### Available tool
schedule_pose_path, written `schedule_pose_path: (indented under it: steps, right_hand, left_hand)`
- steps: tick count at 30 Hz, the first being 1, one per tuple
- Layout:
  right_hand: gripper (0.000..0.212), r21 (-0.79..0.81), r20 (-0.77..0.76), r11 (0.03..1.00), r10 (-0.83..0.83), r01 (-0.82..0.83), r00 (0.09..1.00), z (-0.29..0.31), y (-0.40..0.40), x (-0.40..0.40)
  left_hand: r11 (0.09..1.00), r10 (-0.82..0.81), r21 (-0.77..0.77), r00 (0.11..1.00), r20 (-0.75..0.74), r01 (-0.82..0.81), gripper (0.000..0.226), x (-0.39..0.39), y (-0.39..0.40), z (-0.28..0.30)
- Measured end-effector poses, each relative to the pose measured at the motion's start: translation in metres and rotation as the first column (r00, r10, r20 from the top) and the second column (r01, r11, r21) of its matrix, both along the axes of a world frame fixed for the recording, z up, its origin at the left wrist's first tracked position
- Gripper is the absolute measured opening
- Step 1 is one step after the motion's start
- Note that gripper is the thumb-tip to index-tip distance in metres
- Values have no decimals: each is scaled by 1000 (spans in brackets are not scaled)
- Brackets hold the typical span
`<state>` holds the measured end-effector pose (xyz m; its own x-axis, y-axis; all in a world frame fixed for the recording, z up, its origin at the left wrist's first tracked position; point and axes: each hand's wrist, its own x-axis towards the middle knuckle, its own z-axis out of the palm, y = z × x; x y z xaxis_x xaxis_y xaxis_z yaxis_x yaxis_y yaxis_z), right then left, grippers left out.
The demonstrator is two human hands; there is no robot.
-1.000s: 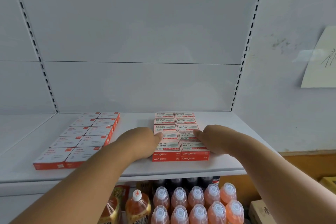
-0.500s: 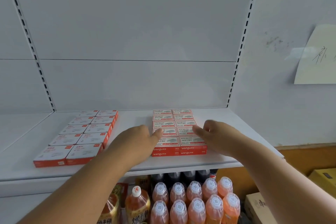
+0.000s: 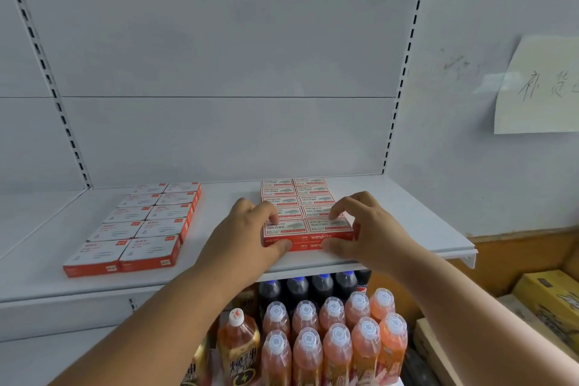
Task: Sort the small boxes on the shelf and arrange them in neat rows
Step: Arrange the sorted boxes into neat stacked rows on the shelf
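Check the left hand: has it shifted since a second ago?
Yes. The left hand has come forward along the wenguxe box block: its thumb now presses the block's front face, and its fingers curl onto the top.

We are getting just one view, a wide-angle camera riding on the person's head, looking forward and slightly down at the white shelf (image 3: 407, 222) from close range. It is taking in both forearms reaching ahead, the back panel bending at the edges, and bottles (image 3: 332, 338) crowding below.
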<state>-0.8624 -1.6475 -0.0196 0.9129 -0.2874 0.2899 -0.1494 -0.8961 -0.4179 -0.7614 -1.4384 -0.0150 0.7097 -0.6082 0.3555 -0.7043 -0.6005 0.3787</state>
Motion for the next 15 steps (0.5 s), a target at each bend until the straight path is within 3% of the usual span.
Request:
schedule_pose_path:
  steps: [3, 9, 15]
  right_hand:
    - [38, 72, 22, 997, -2, 1, 1000, 0, -4, 0]
    - [40, 80, 17, 996, -33, 31, 999, 3, -6, -1]
    - [49, -195, -204, 980, -84, 43, 975, 12, -13, -2]
  left_hand:
    - [999, 50, -4, 998, -36, -50, 49, 1, 1, 0]
    - [995, 99, 9, 984, -145, -99, 40, -3, 5, 6]
    - [971, 168, 185, 984, -61, -154, 34, -8, 8, 14]
